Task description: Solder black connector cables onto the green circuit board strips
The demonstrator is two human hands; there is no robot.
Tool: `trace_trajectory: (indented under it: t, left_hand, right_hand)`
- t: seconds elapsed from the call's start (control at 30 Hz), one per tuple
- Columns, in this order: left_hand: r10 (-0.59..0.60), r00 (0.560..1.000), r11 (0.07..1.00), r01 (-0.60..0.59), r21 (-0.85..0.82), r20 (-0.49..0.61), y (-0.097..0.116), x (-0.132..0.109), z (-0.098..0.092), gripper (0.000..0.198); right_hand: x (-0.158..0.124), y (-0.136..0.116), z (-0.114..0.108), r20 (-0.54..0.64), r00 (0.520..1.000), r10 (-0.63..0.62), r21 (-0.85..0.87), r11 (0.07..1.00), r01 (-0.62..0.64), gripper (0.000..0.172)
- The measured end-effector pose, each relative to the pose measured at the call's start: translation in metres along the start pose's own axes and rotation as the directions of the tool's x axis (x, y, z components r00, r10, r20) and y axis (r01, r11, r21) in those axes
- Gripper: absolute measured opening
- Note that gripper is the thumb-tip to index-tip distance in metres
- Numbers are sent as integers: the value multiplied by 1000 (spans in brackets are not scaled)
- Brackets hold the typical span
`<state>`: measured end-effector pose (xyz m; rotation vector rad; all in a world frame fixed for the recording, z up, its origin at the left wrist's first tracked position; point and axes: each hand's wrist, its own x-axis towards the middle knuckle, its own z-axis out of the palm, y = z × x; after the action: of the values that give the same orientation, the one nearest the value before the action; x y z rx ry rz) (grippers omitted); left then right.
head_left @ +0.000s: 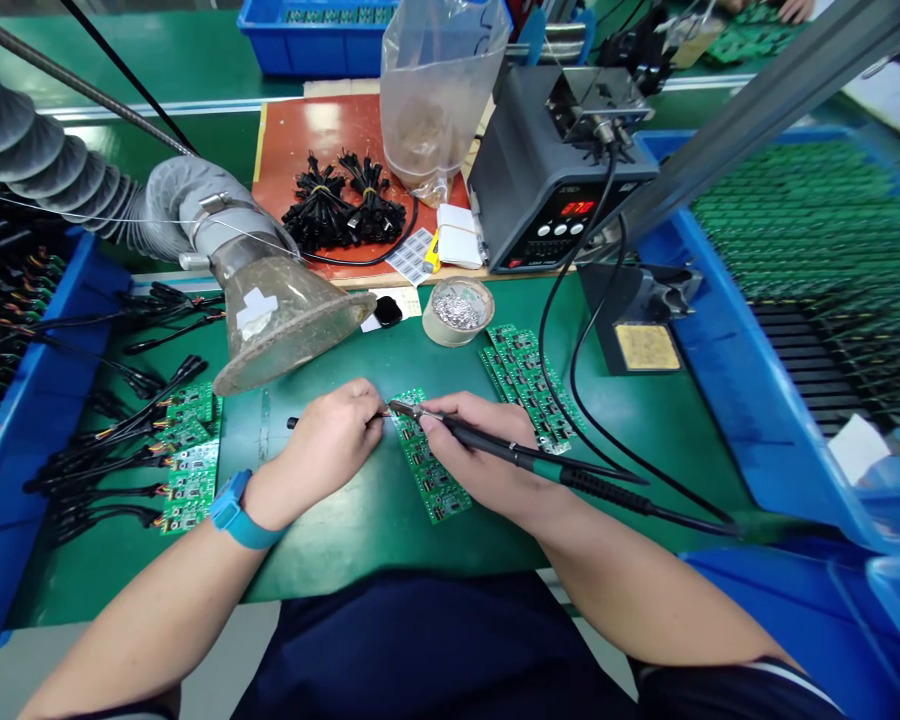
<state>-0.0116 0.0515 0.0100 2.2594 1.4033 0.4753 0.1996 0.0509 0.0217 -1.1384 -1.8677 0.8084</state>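
Observation:
My right hand [487,440] is closed round a soldering iron [525,458]. The iron's tip meets the upper left corner of a green circuit board strip [433,470] lying on the mat. Pinched in my left hand [337,430] is a thin cable; its black end [292,423] pokes out to the left, and its wire end reaches the board's corner by the tip. My fingers hide most of the cable. Boards with black cables attached [189,470] lie to the left of my left hand. Right of the iron's tip, more bare circuit boards [529,375] lie side by side.
A fume extractor hood [292,320] hangs just above my left hand. Beyond my hands are a solder tin [457,312], a soldering station [562,190] and an iron stand [637,320]. Blue bins [727,430] flank both sides. The iron's cord loops across the right.

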Motion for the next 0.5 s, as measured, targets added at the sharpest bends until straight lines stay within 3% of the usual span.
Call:
trace_trajectory:
  t: [0.5]
  left_hand:
    - [-7,1000,1000,7,13,15,0,1,0,13]
  right_hand:
    - [0,-3,-3,-29,999,18,-7,1000,-18,10]
